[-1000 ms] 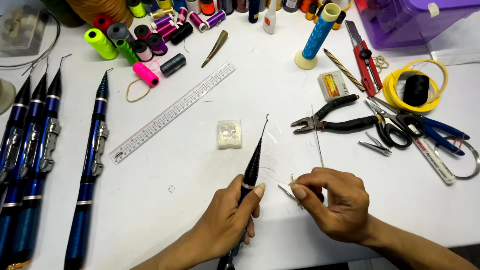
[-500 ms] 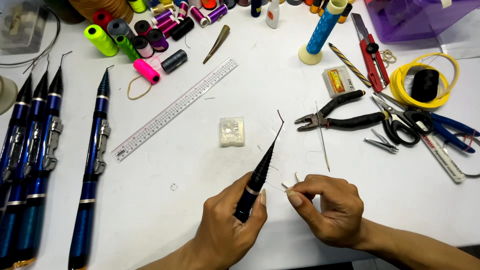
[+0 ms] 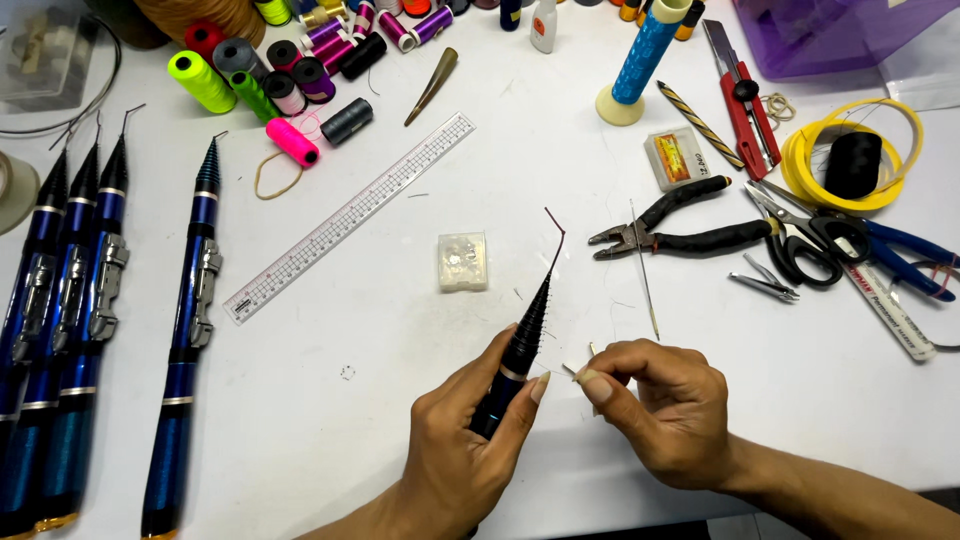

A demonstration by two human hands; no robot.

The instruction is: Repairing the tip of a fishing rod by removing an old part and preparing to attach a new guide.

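left hand (image 3: 470,445): I see it wrapped around the dark blue-black telescopic fishing rod (image 3: 520,345), thumb along the shaft; firm hold, near the bench's front edge, about centre.
rod: tilted, thin reddish tip up and to the right, ribbed tip section clear of my fingers; butt end hidden under the palm.
right hand (image 3: 670,410): thumb and forefinger pinched narrow on a small pale metal piece (image 3: 585,365), just right of the rod; can't tell exactly what the piece is. Rest of the fingers curled.
hands: close together, left thumb tip nearly meeting the right fingertips.
bench (image 3: 330,420): white top, cluttered along the back and right.
left edge: four blue fishing rods (image 3: 190,320) lying side by side, tips toward the back.
middle: clear plastic ruler (image 3: 350,215) lying diagonally; small clear plastic box (image 3: 463,262) just behind the rod tip.
back left corner: thread spools (image 3: 290,85), neon yellow, pink, purple, grey; a rubber band by the pink one.
right of centre: black-handled pliers (image 3: 680,225), long thin needle (image 3: 645,270) lying beside them.
right edge: scissors (image 3: 830,235), small tweezers, yellow ring with a black spool (image 3: 853,165) inside.
back right: red utility knife (image 3: 740,95), blue grip handle (image 3: 640,60) standing upright, purple plastic tub (image 3: 830,35) in the corner.
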